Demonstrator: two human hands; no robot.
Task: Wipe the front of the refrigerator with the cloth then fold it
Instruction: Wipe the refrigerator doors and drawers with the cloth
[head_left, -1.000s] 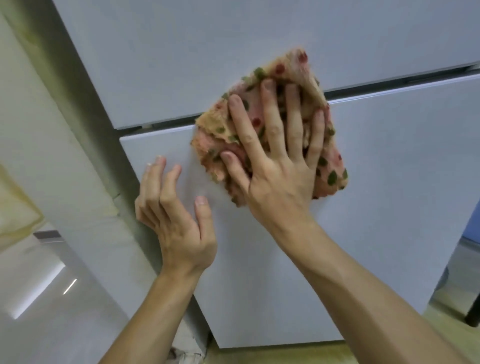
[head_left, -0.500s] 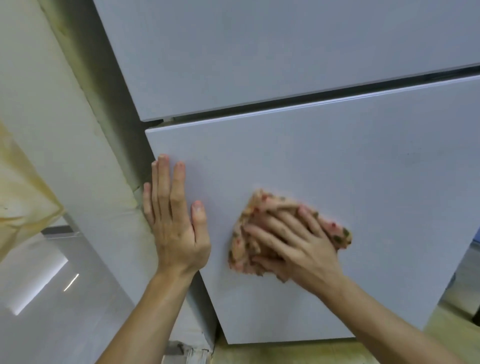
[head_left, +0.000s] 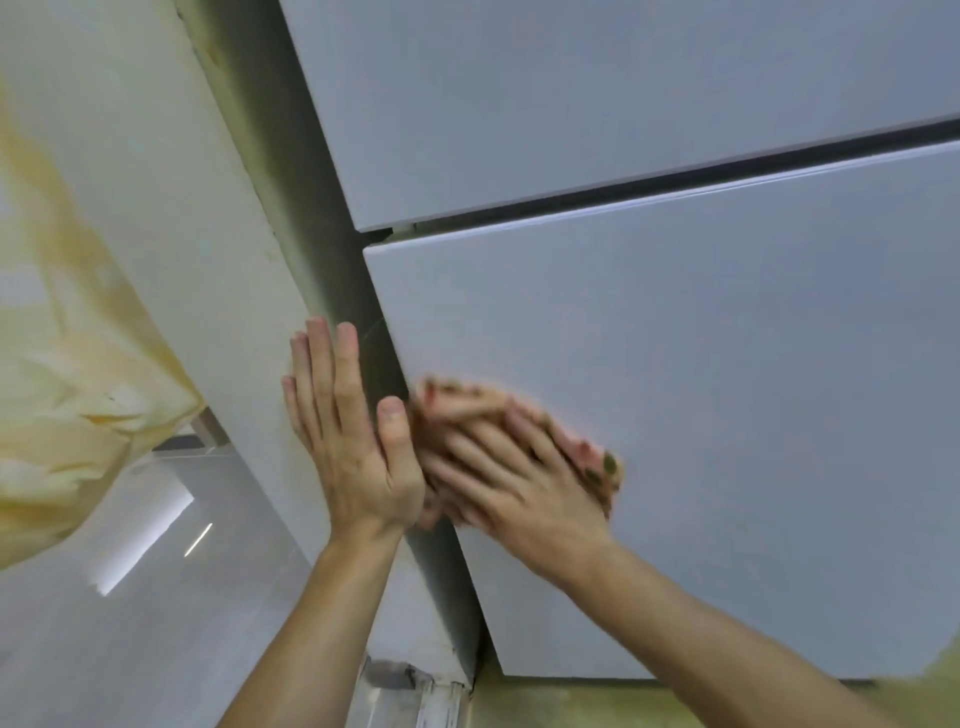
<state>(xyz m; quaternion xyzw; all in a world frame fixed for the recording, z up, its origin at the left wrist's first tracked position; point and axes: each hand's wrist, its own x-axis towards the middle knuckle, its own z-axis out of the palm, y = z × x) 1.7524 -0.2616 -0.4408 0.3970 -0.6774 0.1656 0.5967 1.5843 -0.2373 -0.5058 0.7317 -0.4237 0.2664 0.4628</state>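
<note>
Right hand (head_left: 519, 493) is pressing the spotted cloth (head_left: 597, 465) flat onto the refrigerator's lower door (head_left: 727, 415), close to that door's left edge. Fingers are lying straight and spread, and both hand and cloth are blurring. Cloth is showing pink-tan with green and red dots, bunched under the palm. Left hand (head_left: 353, 452) is lying open, 4 fingers straight and pointing up, over the wall corner (head_left: 260, 249) and the dark gap beside the fridge, thumb just beside the cloth. Upper door (head_left: 571, 104) is sitting above, 1 dark seam running between the 2 doors. Yellow fabric (head_left: 62, 415) is hanging far left above the glossy floor (head_left: 78, 665).
</note>
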